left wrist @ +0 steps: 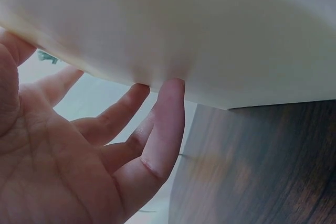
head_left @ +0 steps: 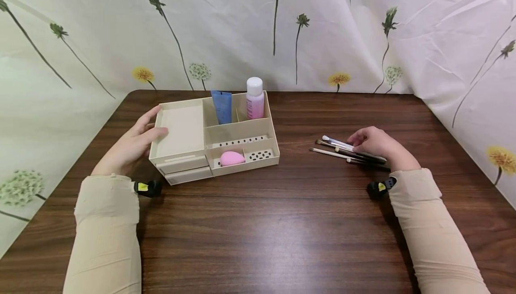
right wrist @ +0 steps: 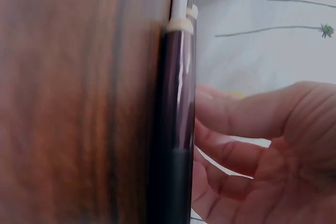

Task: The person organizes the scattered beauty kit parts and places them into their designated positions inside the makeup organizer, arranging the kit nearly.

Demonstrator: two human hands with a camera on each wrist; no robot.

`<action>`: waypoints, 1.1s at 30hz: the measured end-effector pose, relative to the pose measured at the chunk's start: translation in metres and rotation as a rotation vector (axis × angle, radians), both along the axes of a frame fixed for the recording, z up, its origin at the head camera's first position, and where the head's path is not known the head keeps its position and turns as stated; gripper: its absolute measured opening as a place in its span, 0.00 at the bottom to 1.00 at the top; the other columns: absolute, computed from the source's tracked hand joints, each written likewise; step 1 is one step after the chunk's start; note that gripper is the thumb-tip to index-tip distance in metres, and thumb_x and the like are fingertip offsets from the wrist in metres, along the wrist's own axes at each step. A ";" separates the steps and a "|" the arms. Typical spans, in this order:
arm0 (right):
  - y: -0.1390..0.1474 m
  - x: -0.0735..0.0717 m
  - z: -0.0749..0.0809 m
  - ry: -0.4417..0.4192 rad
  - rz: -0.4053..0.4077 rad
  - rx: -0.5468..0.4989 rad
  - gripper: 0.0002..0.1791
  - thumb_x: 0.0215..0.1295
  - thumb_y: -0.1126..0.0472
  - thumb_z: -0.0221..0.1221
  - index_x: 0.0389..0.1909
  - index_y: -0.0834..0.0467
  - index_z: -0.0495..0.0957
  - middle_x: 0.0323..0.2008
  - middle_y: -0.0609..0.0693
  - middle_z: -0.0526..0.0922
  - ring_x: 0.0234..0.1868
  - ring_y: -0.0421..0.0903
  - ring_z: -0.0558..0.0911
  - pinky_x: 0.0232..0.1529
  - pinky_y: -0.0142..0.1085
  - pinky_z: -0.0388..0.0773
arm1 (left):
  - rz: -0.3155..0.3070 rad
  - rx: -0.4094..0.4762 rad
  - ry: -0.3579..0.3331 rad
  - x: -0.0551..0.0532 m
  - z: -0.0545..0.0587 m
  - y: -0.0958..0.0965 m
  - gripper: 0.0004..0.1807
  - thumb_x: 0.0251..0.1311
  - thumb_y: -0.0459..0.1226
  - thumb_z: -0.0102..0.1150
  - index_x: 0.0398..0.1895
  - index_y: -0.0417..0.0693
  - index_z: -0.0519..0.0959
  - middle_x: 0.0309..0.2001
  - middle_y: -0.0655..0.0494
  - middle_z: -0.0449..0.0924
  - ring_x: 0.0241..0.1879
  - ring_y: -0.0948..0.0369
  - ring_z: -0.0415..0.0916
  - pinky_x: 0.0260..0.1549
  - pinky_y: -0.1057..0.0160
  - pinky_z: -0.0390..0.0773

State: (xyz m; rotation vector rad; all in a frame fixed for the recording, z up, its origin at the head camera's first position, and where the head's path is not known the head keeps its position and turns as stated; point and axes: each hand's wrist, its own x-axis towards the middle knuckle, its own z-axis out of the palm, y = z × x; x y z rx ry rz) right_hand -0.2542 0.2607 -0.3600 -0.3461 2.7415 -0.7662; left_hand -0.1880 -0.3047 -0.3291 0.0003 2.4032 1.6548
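Observation:
A cream makeup organizer [head_left: 179, 128] stands left of the middle of the table. My left hand [head_left: 133, 144] holds its left side, thumb over the top rim; in the left wrist view the other fingertips press the outer wall [left wrist: 247, 51]. Its compartments contain a blue tube [head_left: 223, 107], a white-capped pink bottle [head_left: 255, 99] and a pink makeup sponge [head_left: 232, 158]. On the right, several makeup brushes [head_left: 334, 153] lie in a loose bunch. My right hand [head_left: 372, 144] pinches at the brushes from behind; a dark-handled brush [right wrist: 181, 93] partly hides its fingertips in the right wrist view.
Two drawers [head_left: 187, 171] form the organizer's front left. Dark wood-grain table [head_left: 258, 231] lies under everything. A white cloth with printed flowers [head_left: 322, 52] hangs along the back and sides. A black wrist device [head_left: 149, 189] is on each wrist.

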 end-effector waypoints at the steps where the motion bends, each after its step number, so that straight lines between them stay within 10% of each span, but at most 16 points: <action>1: 0.001 -0.001 0.000 -0.016 0.003 -0.014 0.16 0.63 0.67 0.62 0.49 0.71 0.80 0.38 0.61 0.83 0.38 0.48 0.78 0.41 0.38 0.73 | 0.002 0.003 -0.001 0.000 0.000 0.000 0.42 0.75 0.46 0.46 0.80 0.71 0.32 0.64 0.50 0.54 0.40 0.70 0.78 0.36 0.65 0.82; 12: 0.003 -0.006 -0.001 -0.113 0.023 -0.081 0.18 0.65 0.67 0.60 0.52 0.74 0.76 0.34 0.55 0.78 0.35 0.45 0.72 0.38 0.36 0.70 | 0.009 0.019 -0.001 0.002 0.001 -0.001 0.41 0.75 0.47 0.47 0.79 0.74 0.33 0.63 0.51 0.54 0.40 0.69 0.78 0.35 0.64 0.83; 33: -0.011 0.004 0.019 0.033 -0.033 -0.076 0.15 0.69 0.66 0.57 0.51 0.72 0.77 0.40 0.60 0.80 0.40 0.49 0.75 0.42 0.38 0.69 | 0.009 0.007 0.000 0.001 0.001 0.001 0.42 0.75 0.47 0.47 0.80 0.71 0.32 0.63 0.49 0.54 0.39 0.70 0.78 0.35 0.65 0.83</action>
